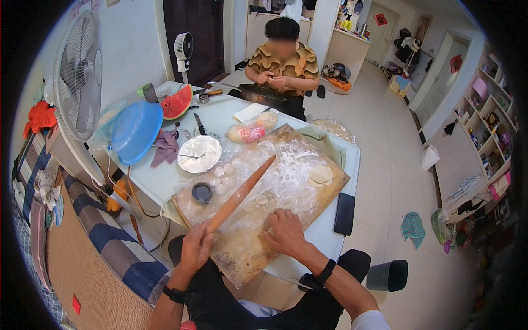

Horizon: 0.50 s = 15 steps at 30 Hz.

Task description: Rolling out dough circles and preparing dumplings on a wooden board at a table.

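The pin (242, 191) slants over the board (235, 259), its tip toward one o'clock; whether the tip touches wood cannot be told. Swung toward eleven o'clock, it could knock the cup (202, 193) close by its side; lowered carelessly, it could squash the small dough pieces (247, 205) just beside it. Hard pressure on the board's near corner, which juts past the table (352, 159) at about six o'clock, might tip it. The left hand (197, 247) is curled closed round the pin's near end. From the right hand (285, 231), half open with bent fingers on the board, the pin lies toward ten o'clock; anything under that palm is hidden. Beyond, at one o'clock, sits the dough stack (320, 176).
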Each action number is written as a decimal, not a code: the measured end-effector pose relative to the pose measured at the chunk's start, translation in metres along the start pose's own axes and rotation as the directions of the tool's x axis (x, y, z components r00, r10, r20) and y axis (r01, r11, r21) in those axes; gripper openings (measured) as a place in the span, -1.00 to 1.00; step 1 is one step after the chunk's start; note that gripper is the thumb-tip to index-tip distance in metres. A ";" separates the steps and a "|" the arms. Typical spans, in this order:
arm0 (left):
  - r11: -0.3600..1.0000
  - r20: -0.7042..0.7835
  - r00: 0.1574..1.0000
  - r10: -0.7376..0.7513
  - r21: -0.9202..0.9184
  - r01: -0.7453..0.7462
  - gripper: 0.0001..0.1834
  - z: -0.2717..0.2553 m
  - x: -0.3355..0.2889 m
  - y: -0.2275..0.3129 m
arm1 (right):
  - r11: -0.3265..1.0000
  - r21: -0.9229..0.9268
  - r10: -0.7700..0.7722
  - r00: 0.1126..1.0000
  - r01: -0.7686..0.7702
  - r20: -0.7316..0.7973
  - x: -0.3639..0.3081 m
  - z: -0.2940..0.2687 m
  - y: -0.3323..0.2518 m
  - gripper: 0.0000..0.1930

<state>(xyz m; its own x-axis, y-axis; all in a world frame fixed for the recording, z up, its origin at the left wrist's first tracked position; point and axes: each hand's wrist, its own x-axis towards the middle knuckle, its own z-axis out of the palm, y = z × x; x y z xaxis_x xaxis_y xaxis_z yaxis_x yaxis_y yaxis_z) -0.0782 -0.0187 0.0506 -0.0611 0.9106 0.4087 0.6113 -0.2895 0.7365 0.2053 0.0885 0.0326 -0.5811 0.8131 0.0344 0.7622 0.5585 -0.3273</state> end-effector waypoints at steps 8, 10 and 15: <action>1.000 0.014 1.000 0.001 0.022 -0.001 -0.59 -0.001 -0.005 0.000 | 0.991 0.026 0.132 0.990 -0.131 -0.039 0.022 0.038 -0.017 0.02; 0.999 0.011 1.000 -0.007 0.048 0.007 -0.59 -0.002 -0.005 -0.004 | 0.996 -0.009 0.089 0.991 -0.090 -0.097 0.025 0.049 -0.013 0.03; 0.999 0.042 0.999 -0.033 0.038 0.032 -0.57 0.003 0.002 -0.003 | 0.997 -0.051 0.054 0.990 -0.061 -0.129 0.026 0.049 -0.008 -0.06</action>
<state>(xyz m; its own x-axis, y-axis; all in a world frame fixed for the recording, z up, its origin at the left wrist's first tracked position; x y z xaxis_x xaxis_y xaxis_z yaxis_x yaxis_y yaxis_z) -0.0779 -0.0157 0.0478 -0.0486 0.9313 0.3610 0.6390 -0.2488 0.7279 0.1700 0.0975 -0.0097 -0.4972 0.8566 0.1383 0.8100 0.5153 -0.2799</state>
